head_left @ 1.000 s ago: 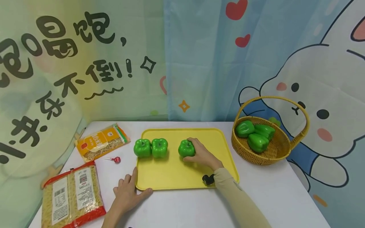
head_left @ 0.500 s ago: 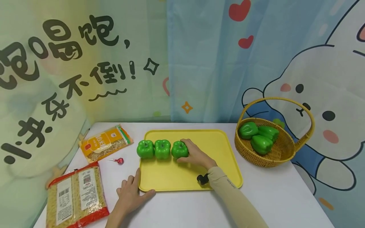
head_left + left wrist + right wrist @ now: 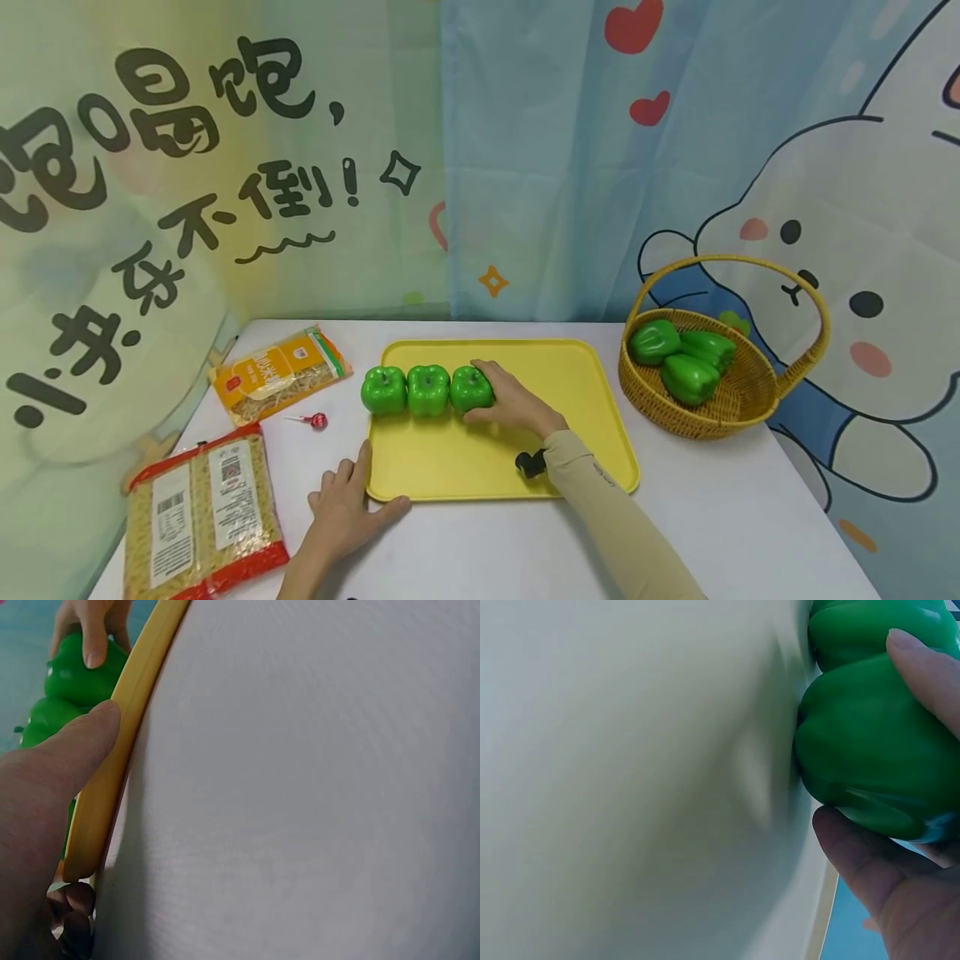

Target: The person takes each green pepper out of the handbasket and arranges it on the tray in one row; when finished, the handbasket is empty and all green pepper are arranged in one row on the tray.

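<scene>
My right hand [image 3: 517, 406] grips a green bell pepper [image 3: 468, 390] that stands upright on the yellow tray [image 3: 465, 467]. Thumb and fingers lie on opposite sides of it, as the right wrist view shows on the same pepper [image 3: 877, 750]. Directly left of it stand a middle bell pepper [image 3: 428, 392] and a leftmost bell pepper [image 3: 384, 392], making a row of three close together. At the tray's near left corner rests my left hand [image 3: 341, 508], its forefinger along the left side. Its straight thumb [image 3: 94, 739] touches the front rim in the left wrist view.
Right of the tray, a wicker basket [image 3: 697, 427] with a tall handle holds several green peppers [image 3: 688, 379]. On the left lie an orange food packet [image 3: 281, 375], a red lollipop [image 3: 318, 421] and a big red-edged grain bag [image 3: 202, 512]. A printed curtain [image 3: 525, 167] hangs behind the table.
My right hand has slid its bell pepper leftward across the tray, up beside the other two. The left hand keeps its place at the corner. The head view has shifted slightly.
</scene>
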A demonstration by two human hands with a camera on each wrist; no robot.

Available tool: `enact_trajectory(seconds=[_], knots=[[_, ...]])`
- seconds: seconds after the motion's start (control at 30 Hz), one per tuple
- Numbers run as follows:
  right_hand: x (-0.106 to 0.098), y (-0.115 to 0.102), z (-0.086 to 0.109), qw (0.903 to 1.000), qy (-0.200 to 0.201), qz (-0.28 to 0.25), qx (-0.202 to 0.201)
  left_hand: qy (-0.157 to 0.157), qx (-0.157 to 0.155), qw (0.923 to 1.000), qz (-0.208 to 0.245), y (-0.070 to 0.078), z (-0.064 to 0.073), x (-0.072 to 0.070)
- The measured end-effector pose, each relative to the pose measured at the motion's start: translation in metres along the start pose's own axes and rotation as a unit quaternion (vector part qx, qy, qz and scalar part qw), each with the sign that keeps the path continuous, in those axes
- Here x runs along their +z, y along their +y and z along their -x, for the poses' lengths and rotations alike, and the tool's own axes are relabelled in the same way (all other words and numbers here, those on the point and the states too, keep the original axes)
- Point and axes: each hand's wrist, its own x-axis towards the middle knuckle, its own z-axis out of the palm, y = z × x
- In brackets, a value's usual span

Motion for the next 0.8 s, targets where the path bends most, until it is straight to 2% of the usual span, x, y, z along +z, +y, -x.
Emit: enact_trajectory(seconds=[0.17,0.37,0.53,0.7,0.8], knots=[[-0.001,0.000,0.000,1.0000,-0.001,0.003,0.002,-0.003,-0.002,1.0000,-0.001,0.000,0.000,0.000],[-0.007,0.004,0.010,0.9999,0.003,-0.010,0.006,-0.007,-0.001,1.0000,0.001,0.000,-0.001,-0.001],[-0.023,0.012,0.035,0.9992,0.021,-0.032,0.006,-0.007,0.003,1.0000,0.004,0.001,-0.002,-0.001],[-0.049,0.025,0.066,0.9971,0.069,-0.026,0.017,-0.008,0.002,1.0000,0.001,0.002,-0.002,-0.001],[-0.071,0.037,0.084,0.9939,0.108,-0.002,0.021,-0.009,0.001,1.0000,0.000,0.001,-0.001,-0.001]])
